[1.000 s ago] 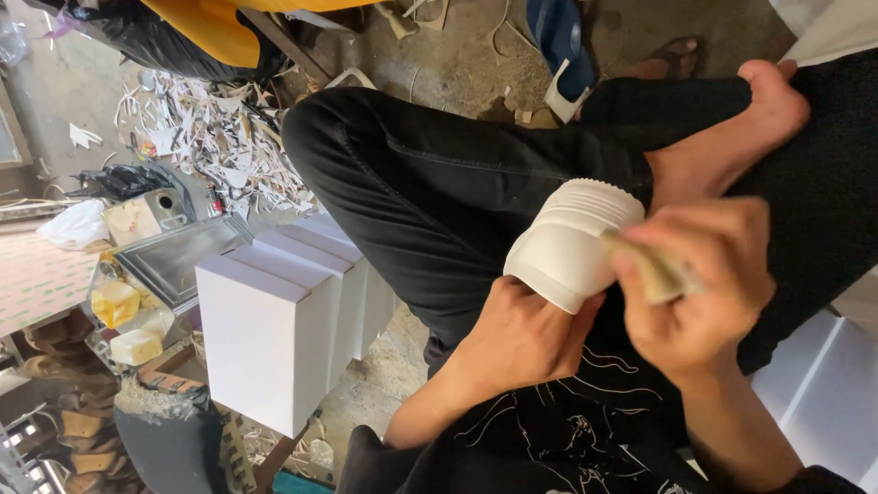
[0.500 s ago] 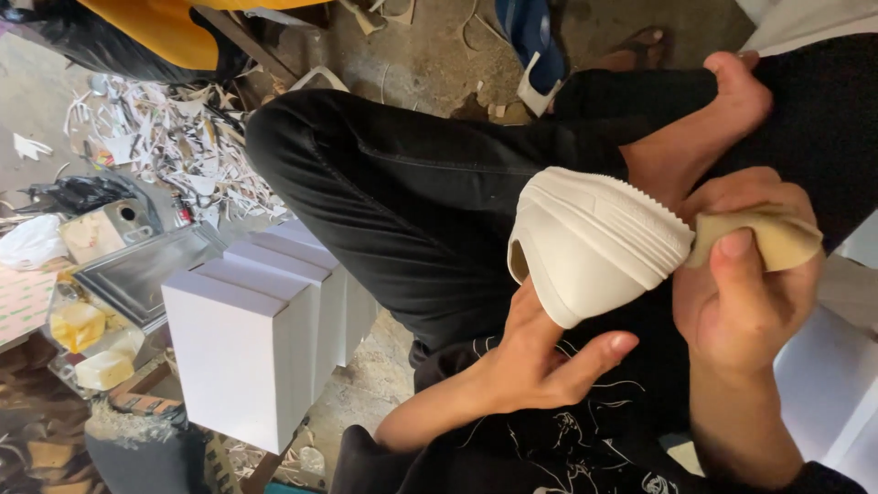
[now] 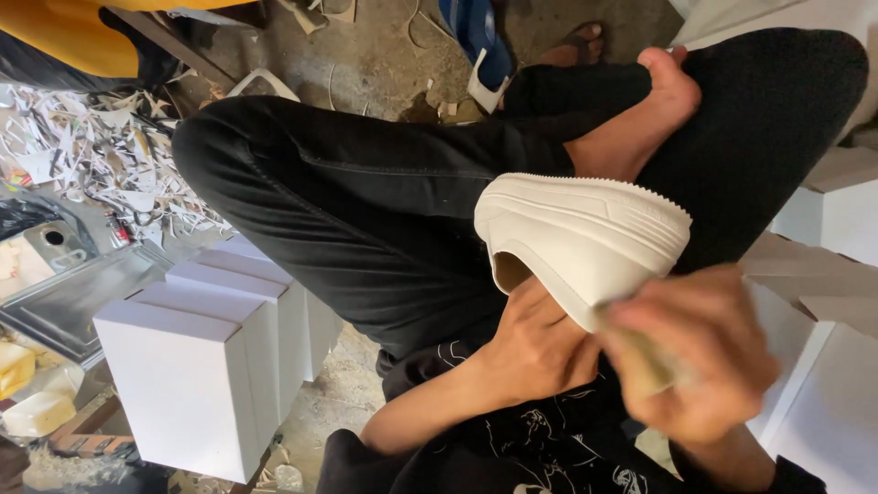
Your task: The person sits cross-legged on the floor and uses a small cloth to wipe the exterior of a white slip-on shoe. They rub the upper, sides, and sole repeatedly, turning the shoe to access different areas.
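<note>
At the centre right of the frame, a white shoe (image 3: 585, 242) rests over the person's lap, against black trousers (image 3: 366, 201) and beside a bare foot (image 3: 640, 119). The left hand (image 3: 535, 352) supports the shoe from below, its grip closed around the opening. The right hand (image 3: 704, 357), blurred, has its grip pinched on a small tan pad (image 3: 640, 352) touching the shoe's lower edge. White boxes (image 3: 201, 357) stand at the lower left, with paper scraps (image 3: 82, 155) at the upper left.
</note>
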